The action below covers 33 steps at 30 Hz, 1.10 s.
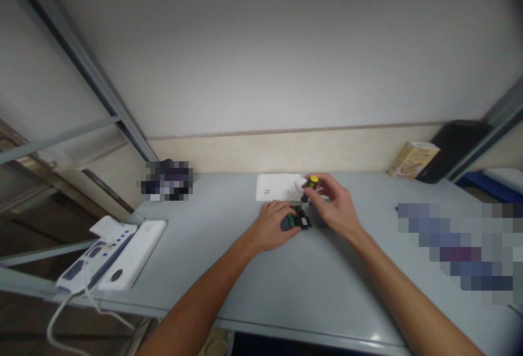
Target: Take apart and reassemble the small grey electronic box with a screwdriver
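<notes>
My right hand (pixel 334 203) grips a screwdriver (pixel 312 182) with a black and yellow handle. Its shaft points down at a small opened black device (pixel 303 222) with a green circuit board showing. My left hand (pixel 275 226) is closed around the left side of that device and steadies it on the table; the fingers cover part of it, and its exact kind cannot be made out. Just behind both hands lies a white sheet of paper (pixel 275 184) with several tiny dark pieces on it. A white object (pixel 299 186), partly hidden, is beside the screwdriver.
On the grey table (pixel 286 285), a white power strip (pixel 92 258) with cables and a white power bank (pixel 137 255) lie at the left edge. A yellow box (pixel 412 160) and a black panel (pixel 457 149) lean at the back right. Blurred items occupy both sides.
</notes>
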Each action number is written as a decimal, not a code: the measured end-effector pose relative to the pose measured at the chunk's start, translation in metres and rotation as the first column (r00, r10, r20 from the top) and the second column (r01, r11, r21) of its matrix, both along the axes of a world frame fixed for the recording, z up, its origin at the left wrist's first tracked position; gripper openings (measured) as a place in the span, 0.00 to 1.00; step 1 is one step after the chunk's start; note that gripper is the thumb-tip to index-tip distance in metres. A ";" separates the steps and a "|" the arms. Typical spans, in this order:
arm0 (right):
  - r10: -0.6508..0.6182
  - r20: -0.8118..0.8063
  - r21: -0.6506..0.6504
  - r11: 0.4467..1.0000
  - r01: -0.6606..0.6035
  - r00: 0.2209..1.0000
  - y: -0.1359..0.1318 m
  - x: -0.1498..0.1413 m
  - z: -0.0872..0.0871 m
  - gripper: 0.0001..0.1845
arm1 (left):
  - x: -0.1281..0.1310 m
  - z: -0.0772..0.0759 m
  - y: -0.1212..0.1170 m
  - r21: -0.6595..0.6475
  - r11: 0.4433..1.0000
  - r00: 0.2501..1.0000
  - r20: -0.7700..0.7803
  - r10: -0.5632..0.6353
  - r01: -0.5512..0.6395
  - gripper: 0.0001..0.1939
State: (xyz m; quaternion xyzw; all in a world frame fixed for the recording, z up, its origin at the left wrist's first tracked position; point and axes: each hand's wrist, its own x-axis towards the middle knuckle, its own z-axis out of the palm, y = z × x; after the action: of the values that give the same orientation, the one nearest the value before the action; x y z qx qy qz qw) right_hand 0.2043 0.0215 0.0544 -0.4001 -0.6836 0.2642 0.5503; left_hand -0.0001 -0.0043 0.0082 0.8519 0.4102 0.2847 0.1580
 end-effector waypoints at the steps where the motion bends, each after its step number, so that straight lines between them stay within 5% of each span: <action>1: -0.005 -0.002 0.012 1.000 0.005 1.000 0.001 -0.001 0.000 0.16 | 0.000 -0.001 0.000 0.003 1.000 1.000 0.007 -0.001 0.001 0.13; 10: -0.007 -0.117 -0.030 1.000 0.004 0.993 0.003 -0.006 0.002 0.15 | -0.001 -0.004 0.001 0.025 1.000 0.999 0.033 -0.005 0.004 0.14; 16: 0.179 -0.253 -0.101 0.972 -0.210 0.951 0.005 -0.005 0.006 0.13 | -0.001 -0.005 0.002 0.027 1.000 0.999 0.036 -0.012 0.011 0.13; 23: 0.301 -0.566 -0.206 0.850 -0.485 0.768 0.021 -0.015 0.008 0.18 | -0.001 -0.003 0.002 0.021 1.000 0.999 0.034 -0.022 0.021 0.12; 29: 0.305 -0.672 -0.189 0.810 -0.555 0.675 0.019 -0.021 0.008 0.14 | -0.001 -0.004 0.002 0.015 1.000 1.000 0.027 -0.014 0.013 0.13; 33: 0.286 -0.628 -0.225 0.823 -0.522 0.723 0.015 -0.017 0.010 0.12 | -0.001 -0.006 0.003 0.021 1.000 0.999 0.037 -0.010 0.009 0.13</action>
State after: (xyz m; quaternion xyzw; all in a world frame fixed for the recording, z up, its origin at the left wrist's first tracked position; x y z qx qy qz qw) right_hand 0.1878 0.0369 0.0641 -0.2405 -0.4930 0.6163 0.5651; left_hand -0.0009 -0.0011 0.0024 0.8500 0.4003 0.3038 0.1582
